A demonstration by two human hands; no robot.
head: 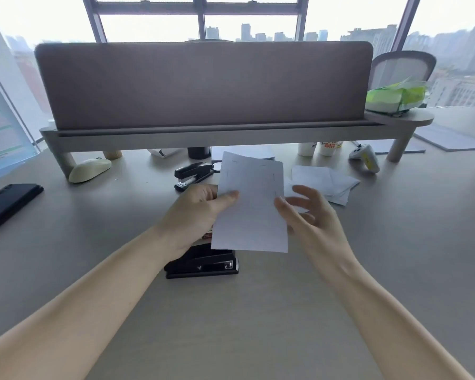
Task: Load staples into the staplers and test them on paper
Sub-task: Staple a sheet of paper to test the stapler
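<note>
My left hand (196,212) pinches the left edge of a small stack of white paper (251,207) held up above the desk; several staples show along its top and right edges. Just right of the paper, my right hand (309,212) hovers with fingers spread, its fingertips at the sheet's right edge, holding nothing. A black stapler (203,263) lies closed on the desk under the paper, partly hidden by it and my left wrist. A second black stapler (194,174) lies further back, its top hinged open. A small red box edge (207,235) peeks out under the paper.
Loose white sheets (324,183) lie to the right. A black phone (7,204) sits at far left, a pale mouse (89,165) near the shelf riser (203,134). Cups (320,148), a game controller (365,157) and a green tissue pack (395,96) are at the back right.
</note>
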